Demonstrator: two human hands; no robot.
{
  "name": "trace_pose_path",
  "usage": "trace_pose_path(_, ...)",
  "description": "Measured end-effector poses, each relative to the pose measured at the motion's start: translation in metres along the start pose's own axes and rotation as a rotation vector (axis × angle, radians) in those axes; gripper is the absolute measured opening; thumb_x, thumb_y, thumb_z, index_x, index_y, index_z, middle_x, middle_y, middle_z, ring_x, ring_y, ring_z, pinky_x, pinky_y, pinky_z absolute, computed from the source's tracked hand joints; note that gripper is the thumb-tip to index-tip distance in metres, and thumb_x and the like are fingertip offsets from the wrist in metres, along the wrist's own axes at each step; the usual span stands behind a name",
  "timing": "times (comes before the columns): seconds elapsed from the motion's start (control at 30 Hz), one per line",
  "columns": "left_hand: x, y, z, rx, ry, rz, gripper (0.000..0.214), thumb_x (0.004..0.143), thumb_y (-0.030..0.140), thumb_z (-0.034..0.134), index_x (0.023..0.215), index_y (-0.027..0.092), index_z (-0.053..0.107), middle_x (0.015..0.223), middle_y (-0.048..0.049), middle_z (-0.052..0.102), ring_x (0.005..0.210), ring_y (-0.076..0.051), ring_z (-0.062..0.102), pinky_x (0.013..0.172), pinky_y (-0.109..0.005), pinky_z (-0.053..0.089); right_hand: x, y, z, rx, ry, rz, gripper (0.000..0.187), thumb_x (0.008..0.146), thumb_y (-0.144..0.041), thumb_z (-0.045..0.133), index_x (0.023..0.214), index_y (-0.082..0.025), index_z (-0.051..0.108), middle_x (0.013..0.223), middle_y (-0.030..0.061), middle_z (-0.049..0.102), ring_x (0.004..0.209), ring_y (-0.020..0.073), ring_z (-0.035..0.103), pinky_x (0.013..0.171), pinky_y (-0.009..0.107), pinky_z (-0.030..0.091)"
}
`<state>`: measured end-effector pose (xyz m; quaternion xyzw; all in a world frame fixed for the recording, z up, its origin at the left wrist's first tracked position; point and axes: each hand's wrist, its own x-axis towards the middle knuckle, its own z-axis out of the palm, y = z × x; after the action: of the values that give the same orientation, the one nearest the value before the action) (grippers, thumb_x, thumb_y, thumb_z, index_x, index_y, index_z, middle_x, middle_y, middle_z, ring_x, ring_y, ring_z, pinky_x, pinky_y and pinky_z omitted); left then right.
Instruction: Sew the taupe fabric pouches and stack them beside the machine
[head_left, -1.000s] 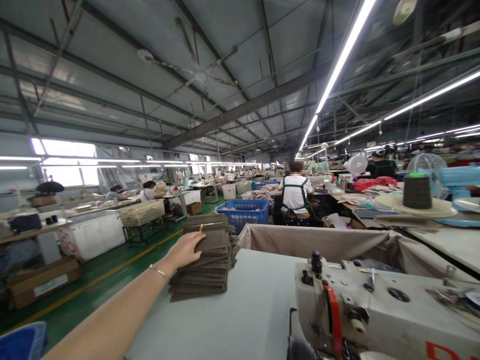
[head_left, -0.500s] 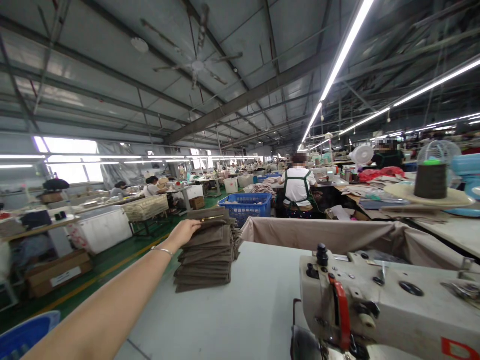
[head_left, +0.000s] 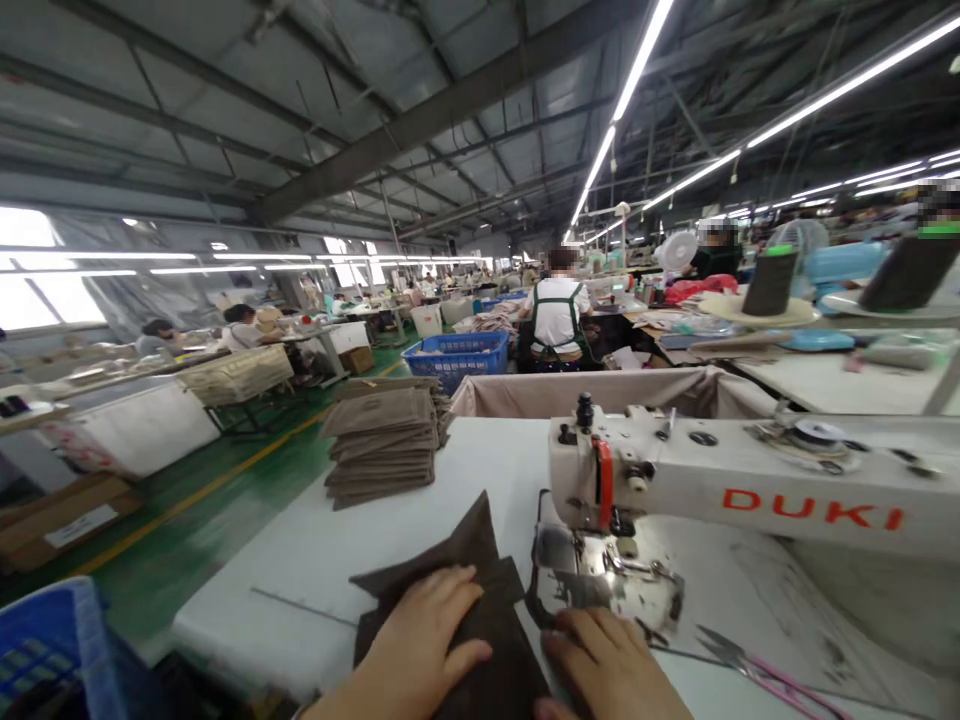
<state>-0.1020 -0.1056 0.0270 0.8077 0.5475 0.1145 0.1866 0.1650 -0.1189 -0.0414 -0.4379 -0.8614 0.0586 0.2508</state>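
A dark brown fabric piece [head_left: 491,650] with a pointed, raised flap lies on the white table in front of me. My left hand [head_left: 427,640] rests flat on it, fingers stretched and thumb apart. Beside the fabric's right edge is my right hand [head_left: 607,665], its fingers bent slightly and apart from the thumb; its lower part is cut off by the frame. Just ahead of that hand is the presser foot area of a DUKI sewing machine [head_left: 675,470]. Farther back on the table stands a stack of brown fabric pieces [head_left: 386,440].
Pink-handled scissors [head_left: 757,670] lie right of my right hand. A blue basket [head_left: 82,640] stands at the lower left. Behind the table are a cloth-lined bin [head_left: 510,395] and another blue basket [head_left: 461,360]. A person in a green apron [head_left: 559,310] sits beyond, facing away.
My left hand has come back from the stack to the fabric piece now before me. My right hand has come into view. The view has turned downward and to the right.
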Motion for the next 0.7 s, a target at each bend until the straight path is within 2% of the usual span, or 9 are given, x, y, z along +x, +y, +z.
trace_pose_path(0.03,0.005,0.001,0.011,-0.019,0.051,-0.026,0.051,0.073,0.036,0.08,0.121,0.028,0.065,0.138,-0.0086,0.057,0.128,-0.034,0.049,0.109,-0.046,0.032,-0.004,-0.007,0.007,-0.035,0.019,0.009,0.044,0.081,-0.047,0.073,0.121,-0.03,0.065,0.12,0.007,0.067,0.106,0.0331,0.063,0.088,0.046,0.054)
trace_pose_path(0.1,0.019,0.003,0.02,-0.045,0.123,-0.059,0.055,0.068,0.034,0.082,0.119,0.024,0.064,0.128,-0.0114,0.06,0.122,-0.036,0.049,0.106,-0.048,0.032,-0.011,-0.018,0.019,-0.05,0.06,0.042,0.046,0.081,-0.037,0.074,0.125,-0.029,0.062,0.126,0.0086,0.064,0.111,0.0345,0.06,0.091,0.05,0.052)
trace_pose_path(0.17,0.03,0.006,0.021,-0.075,0.138,-0.083,0.043,0.068,0.03,0.079,0.107,0.018,0.067,0.112,-0.0126,0.063,0.111,-0.035,0.053,0.097,-0.047,0.036,-0.016,-0.027,0.025,0.002,0.093,0.081,0.04,0.082,-0.023,0.07,0.121,-0.029,0.063,0.126,0.0064,0.064,0.112,0.0314,0.059,0.094,0.048,0.05)
trace_pose_path(0.27,0.033,0.016,0.013,-0.163,0.096,-0.074,0.013,0.069,0.022,0.074,0.078,0.018,0.065,0.087,-0.0064,0.063,0.091,-0.028,0.058,0.083,-0.038,0.041,-0.018,-0.037,0.019,0.129,0.141,0.185,0.031,0.076,-0.011,0.068,0.104,-0.026,0.067,0.12,0.0047,0.066,0.11,0.0274,0.06,0.096,0.043,0.049)
trace_pose_path(0.37,0.017,0.034,0.0,-0.31,-0.003,-0.026,0.01,0.075,0.027,0.068,0.074,0.018,0.062,0.078,-0.0018,0.063,0.079,-0.022,0.06,0.07,-0.029,0.043,-0.015,-0.043,-0.006,0.211,0.208,0.236,0.018,0.081,-0.016,0.065,0.097,-0.023,0.066,0.126,0.0088,0.062,0.118,0.0269,0.057,0.098,0.041,0.049)
trace_pose_path(0.43,0.001,0.049,-0.01,-0.56,-0.095,-0.011,0.019,0.08,0.035,0.067,0.088,0.018,0.065,0.083,-0.0026,0.067,0.081,-0.021,0.063,0.069,-0.027,0.046,-0.014,-0.046,-0.029,0.252,0.241,0.184,0.009,0.089,-0.021,0.059,0.095,-0.024,0.065,0.129,0.0097,0.061,0.121,0.0258,0.055,0.1,0.04,0.049)
trace_pose_path(0.5,-0.014,0.062,-0.019,-0.882,-0.14,-0.024,0.03,0.08,0.041,0.07,0.098,0.017,0.067,0.089,-0.0047,0.07,0.086,-0.022,0.064,0.074,-0.028,0.048,-0.013,-0.05,-0.052,0.313,0.226,0.11,0.009,0.092,-0.023,0.056,0.09,-0.025,0.065,0.124,0.0074,0.064,0.119,0.024,0.057,0.099,0.038,0.049)
trace_pose_path(0.57,-0.026,0.073,-0.024,-1.122,-0.127,-0.056,0.033,0.077,0.043,0.076,0.096,0.018,0.07,0.089,-0.0058,0.07,0.085,-0.022,0.064,0.076,-0.029,0.048,-0.014,-0.055,-0.071,0.391,0.189,0.086,0.009,0.092,-0.024,0.058,0.087,-0.026,0.066,0.113,0.004,0.069,0.11,0.0217,0.061,0.096,0.035,0.05)
trace_pose_path(0.7,-0.037,0.083,-0.022,-1.223,-0.037,-0.134,0.032,0.071,0.044,0.081,0.089,0.018,0.073,0.083,-0.007,0.072,0.079,-0.024,0.066,0.075,-0.032,0.051,-0.016,-0.066,-0.087,0.568,0.202,0.214,0.014,0.089,-0.028,0.061,0.076,-0.025,0.065,0.09,0.0006,0.071,0.086,0.0176,0.067,0.08,0.028,0.053)
